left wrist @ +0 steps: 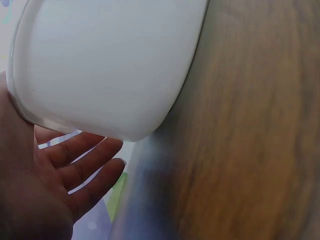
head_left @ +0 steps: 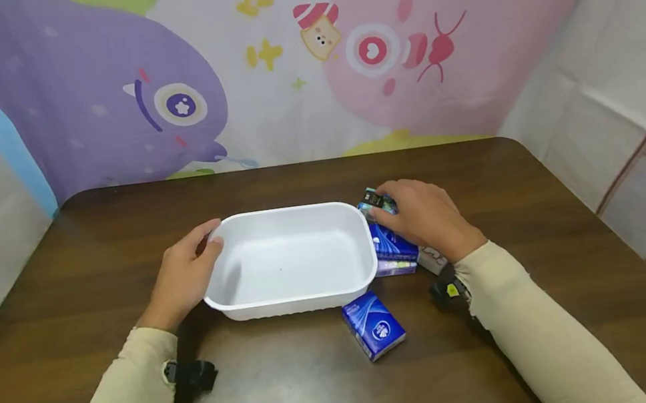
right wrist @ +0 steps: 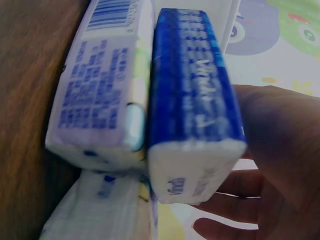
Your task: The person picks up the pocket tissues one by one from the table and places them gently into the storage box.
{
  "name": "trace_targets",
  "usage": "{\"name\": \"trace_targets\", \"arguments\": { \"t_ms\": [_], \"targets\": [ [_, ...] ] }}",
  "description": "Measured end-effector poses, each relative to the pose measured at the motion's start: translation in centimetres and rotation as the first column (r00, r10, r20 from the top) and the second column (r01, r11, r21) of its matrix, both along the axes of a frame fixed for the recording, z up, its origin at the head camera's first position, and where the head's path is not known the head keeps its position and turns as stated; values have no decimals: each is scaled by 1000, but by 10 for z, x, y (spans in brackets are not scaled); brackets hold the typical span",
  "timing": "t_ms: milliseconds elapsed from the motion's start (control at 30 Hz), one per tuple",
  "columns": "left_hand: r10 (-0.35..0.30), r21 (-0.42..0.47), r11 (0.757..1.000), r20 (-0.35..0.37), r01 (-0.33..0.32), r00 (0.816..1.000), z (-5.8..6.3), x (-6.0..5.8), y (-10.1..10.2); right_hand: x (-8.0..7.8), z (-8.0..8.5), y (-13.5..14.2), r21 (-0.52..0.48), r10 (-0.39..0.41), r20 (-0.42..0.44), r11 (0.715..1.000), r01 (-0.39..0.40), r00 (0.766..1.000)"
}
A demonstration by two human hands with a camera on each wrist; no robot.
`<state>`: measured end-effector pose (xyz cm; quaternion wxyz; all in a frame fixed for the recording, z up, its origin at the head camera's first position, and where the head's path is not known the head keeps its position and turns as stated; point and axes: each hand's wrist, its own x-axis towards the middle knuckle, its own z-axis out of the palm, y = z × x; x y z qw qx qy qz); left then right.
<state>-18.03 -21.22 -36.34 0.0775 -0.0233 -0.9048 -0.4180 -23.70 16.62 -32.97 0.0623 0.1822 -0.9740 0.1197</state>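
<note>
My left hand (head_left: pixel 182 276) grips the left end of a white plastic tub (head_left: pixel 278 261), thumb over the rim and the other fingers outside. In the left wrist view those fingers spread beyond the tub's wall (left wrist: pixel 100 65). At the tub's right side, my right hand (head_left: pixel 431 218) holds a dark green tissue pack (head_left: pixel 374 199) between thumb and fingers. Below that pack lie a blue tissue pack (head_left: pixel 387 242) and a light purple one (head_left: pixel 396 268). The right wrist view shows the blue pack's side (right wrist: pixel 192 90) against the purple pack (right wrist: pixel 102 85).
Another blue tissue pack (head_left: pixel 373 325) lies on the table by the tub's front right corner. A whitish pack (head_left: pixel 432 259) is partly hidden under my right wrist. The brown wooden table (head_left: pixel 70 306) ends at a cartoon-printed curtain (head_left: pixel 288 112).
</note>
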Motion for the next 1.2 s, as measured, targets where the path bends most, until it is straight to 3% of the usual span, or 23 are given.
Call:
{"name": "trace_targets", "arguments": {
  "t_ms": [700, 1200],
  "targets": [
    [-7, -20, 1000, -11, 7, 1000, 4, -1, 2, 6, 12, 1, -75, -15, -91, 997, 8, 996],
    [-4, 5, 1000, -27, 4, 1000, 0, -2, -1, 8, 6, -12, -75, 3, -163, 997, -16, 987]
  ]
}}
